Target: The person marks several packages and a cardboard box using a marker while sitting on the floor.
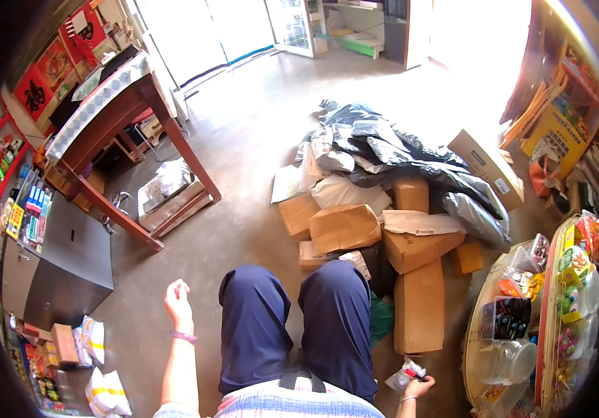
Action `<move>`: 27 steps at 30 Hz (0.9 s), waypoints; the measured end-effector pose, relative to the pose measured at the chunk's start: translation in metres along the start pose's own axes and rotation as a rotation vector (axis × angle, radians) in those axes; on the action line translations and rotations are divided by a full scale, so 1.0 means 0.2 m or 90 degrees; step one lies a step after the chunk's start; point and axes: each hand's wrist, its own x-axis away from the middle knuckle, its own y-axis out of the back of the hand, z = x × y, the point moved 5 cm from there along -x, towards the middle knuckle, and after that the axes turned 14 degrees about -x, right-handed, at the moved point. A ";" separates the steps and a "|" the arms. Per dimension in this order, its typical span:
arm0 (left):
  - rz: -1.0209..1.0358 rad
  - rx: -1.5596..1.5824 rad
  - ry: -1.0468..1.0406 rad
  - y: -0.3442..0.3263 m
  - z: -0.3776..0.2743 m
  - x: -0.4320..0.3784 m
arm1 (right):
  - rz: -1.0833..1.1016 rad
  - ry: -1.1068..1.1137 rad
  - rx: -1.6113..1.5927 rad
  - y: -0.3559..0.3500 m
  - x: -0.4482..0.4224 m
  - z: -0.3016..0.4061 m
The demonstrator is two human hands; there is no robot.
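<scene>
My left hand [178, 305], with a purple bracelet at the wrist, hangs over the floor left of my knees. Its fingers are loosely curled; nothing shows in it, but the palm is hidden. At the lower right my right hand [420, 387] grips a small red-and-black object [414, 374], seemingly a pen or marker. Right beside those fingers is a small whitish plastic packet [398, 377]; I cannot tell whether it is held or lies on the floor. A long cardboard box [418, 308] lies just beyond that hand.
Cardboard boxes [345, 228] and grey and black plastic mailing bags [383, 141] are heaped before my knees. Round woven trays [474, 334] of packaged goods stand at right. A wooden table [114, 117], a dark cabinet [72, 271] and white packages [107, 393] are at left.
</scene>
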 end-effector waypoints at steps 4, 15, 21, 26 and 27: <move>0.065 0.110 -0.201 -0.10 -0.64 0.02 | 0.108 0.311 -0.187 0.00 -0.11 1.01; 1.184 0.577 0.099 -0.72 -1.37 0.78 | 0.570 1.045 -0.255 -0.20 0.76 2.87; 0.981 0.772 0.344 -0.69 -1.18 0.65 | 0.751 1.030 -0.429 -0.56 0.95 2.93; 0.988 0.878 0.363 -0.79 -1.13 0.66 | 0.745 0.746 -0.458 -0.78 0.80 2.88; 0.930 0.873 0.355 -0.81 -1.14 0.66 | 0.759 0.691 -0.473 -0.82 0.79 2.85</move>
